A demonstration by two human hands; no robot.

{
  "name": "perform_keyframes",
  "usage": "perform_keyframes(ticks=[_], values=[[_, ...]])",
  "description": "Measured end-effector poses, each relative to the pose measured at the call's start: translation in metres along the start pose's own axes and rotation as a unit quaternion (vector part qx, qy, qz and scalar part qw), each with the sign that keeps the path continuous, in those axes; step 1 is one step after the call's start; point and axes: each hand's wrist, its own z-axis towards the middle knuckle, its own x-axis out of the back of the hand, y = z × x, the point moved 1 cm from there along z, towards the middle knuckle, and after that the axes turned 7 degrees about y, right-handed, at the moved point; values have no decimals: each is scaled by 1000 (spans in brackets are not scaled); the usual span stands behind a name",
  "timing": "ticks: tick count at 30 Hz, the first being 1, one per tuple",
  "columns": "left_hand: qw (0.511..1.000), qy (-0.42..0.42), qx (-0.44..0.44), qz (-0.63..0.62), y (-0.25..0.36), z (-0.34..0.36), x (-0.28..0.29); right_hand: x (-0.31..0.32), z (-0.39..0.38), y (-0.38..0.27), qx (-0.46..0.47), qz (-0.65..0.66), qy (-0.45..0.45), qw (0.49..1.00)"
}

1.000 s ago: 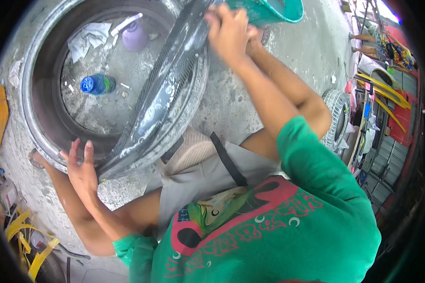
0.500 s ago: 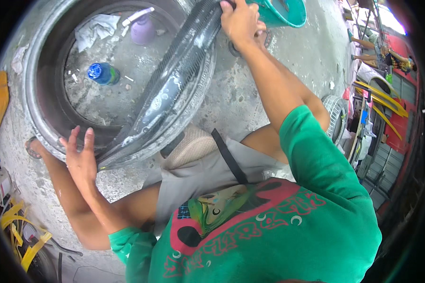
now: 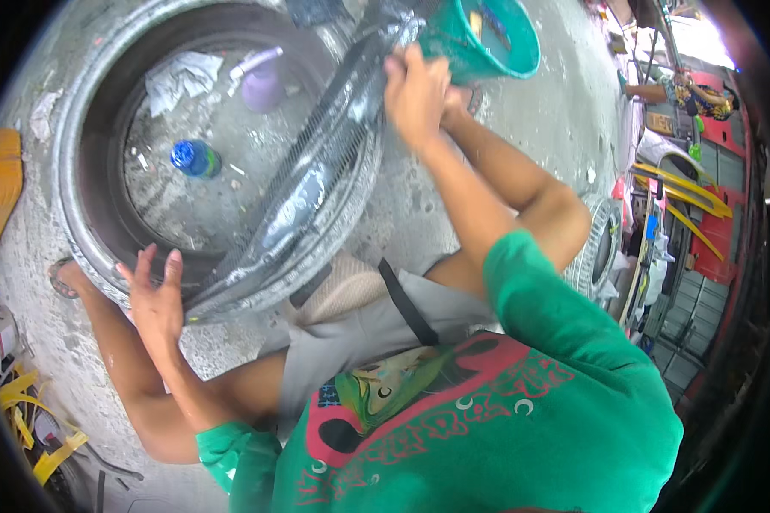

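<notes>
A round black wire fan grille (image 3: 308, 188), wet and shiny, leans tilted across the near rim of a big grey tyre (image 3: 81, 231) lying flat on the concrete. My right hand (image 3: 415, 90) is closed on the grille's upper edge, next to a teal bucket (image 3: 509, 43). My left hand (image 3: 156, 299) rests with fingers spread against the grille's lower edge, at the tyre's rim, and holds nothing.
Inside the tyre lie a blue-capped bottle (image 3: 193, 158), a purple bottle (image 3: 263, 85) and a white rag (image 3: 180, 77). A second fan grille (image 3: 599, 248) stands at the right by yellow and red goods. Yellow straps (image 3: 26, 402) lie lower left. Another person (image 3: 684, 90) is far right.
The grille has stayed tilted on the tyre with both hands at its edges. My right hand has shifted slightly along the top edge, and the bucket shows more fully.
</notes>
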Motion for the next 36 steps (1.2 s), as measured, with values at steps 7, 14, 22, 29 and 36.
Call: perform_keyframes(ticks=[7,14,22,29,36], values=[[1000,-9,11,-11,17,-5,9,19,26,3,10,-40,-8,999],[1000,-5,10,8,7,1,5,35,-31,-38,-2,-32,-85,996],[1000,-2,-13,-28,-4,-1,1,10,59,-12,-68,-106,-52,991],[999,-19,3,29,14,-4,6,48,-28,-29,51,-35,-83,995],[1000,-15,-8,-26,0,-2,5,8,39,-8,-37,-66,-23,997]])
